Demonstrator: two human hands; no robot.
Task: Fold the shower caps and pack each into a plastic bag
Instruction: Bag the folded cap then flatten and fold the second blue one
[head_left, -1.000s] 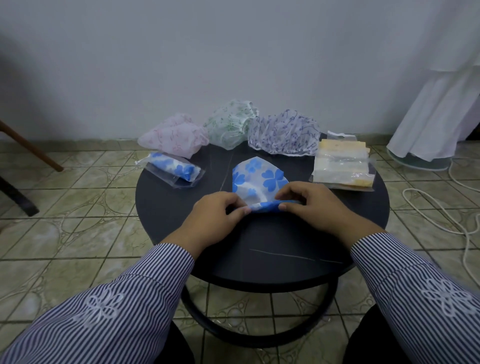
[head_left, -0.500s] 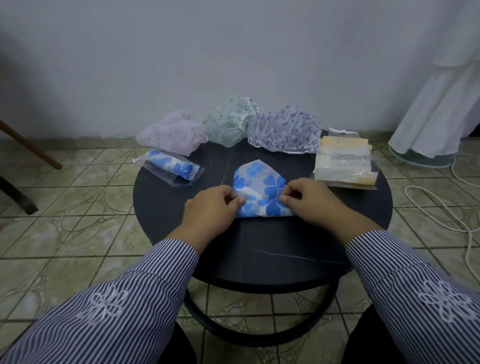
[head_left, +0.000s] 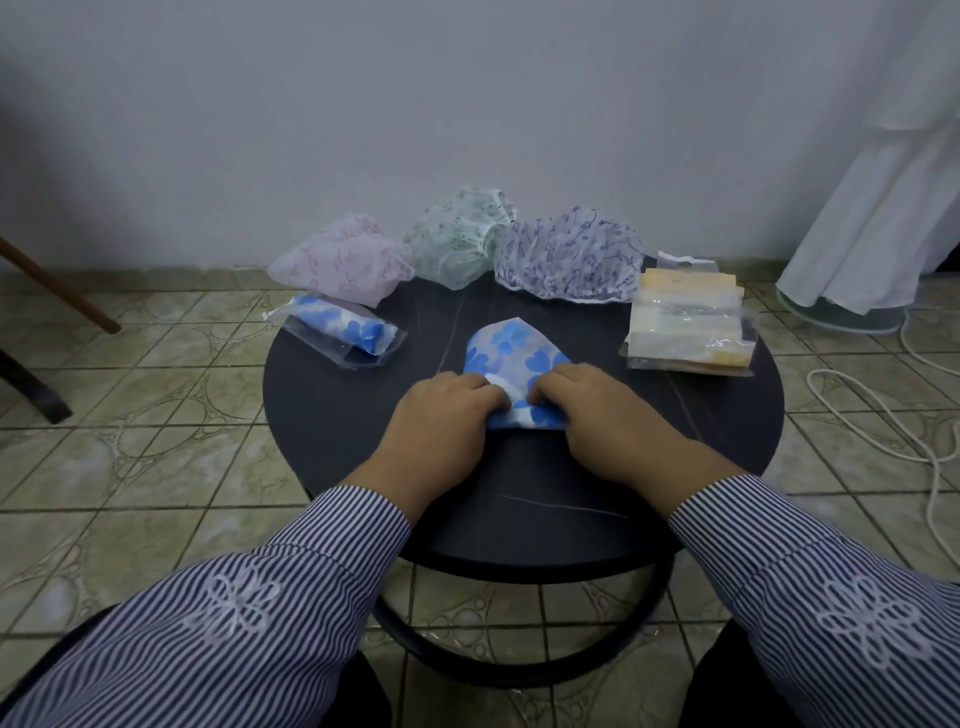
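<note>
Leftmost on the round black table (head_left: 332, 415) lies a blue-flowered shower cap already packed in a clear plastic bag (head_left: 343, 330), with a pink shower cap (head_left: 345, 265) just behind it. Next come a green-patterned cap (head_left: 460, 234) and a purple-patterned cap (head_left: 569, 254) along the far edge. At the centre, the left hand (head_left: 441, 415) and right hand (head_left: 597, 410) both press curled fingers down on the near part of a blue-flowered shower cap (head_left: 511, 348), pinching its folded edge against the tabletop. Farthest right sits a stack of plastic bags (head_left: 688, 322), and a white cord (head_left: 883, 431) lies on the tiled floor.
</note>
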